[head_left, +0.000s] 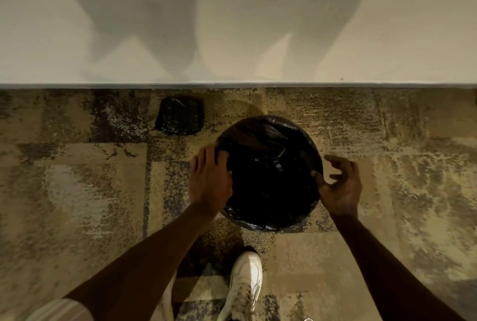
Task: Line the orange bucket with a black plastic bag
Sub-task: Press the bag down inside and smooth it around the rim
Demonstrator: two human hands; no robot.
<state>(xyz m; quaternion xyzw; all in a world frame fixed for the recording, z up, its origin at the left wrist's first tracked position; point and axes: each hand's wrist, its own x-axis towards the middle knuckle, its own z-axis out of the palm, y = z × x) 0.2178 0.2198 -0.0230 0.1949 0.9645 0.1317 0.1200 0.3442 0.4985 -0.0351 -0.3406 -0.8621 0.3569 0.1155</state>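
Observation:
A black plastic bag [268,173] covers the round bucket on the floor; its film is folded over the whole rim, so no orange of the bucket shows. My left hand [210,178] lies flat on the bag at the left rim, fingers pressed onto the film. My right hand [340,186] is at the right rim, thumb touching the bag's edge and the other fingers spread and curled above it.
A folded stack of black bags [179,118] lies on the patterned carpet [77,191] to the far left of the bucket, near the base of a pale wall [232,23]. My white shoe [245,284] stands just in front of the bucket.

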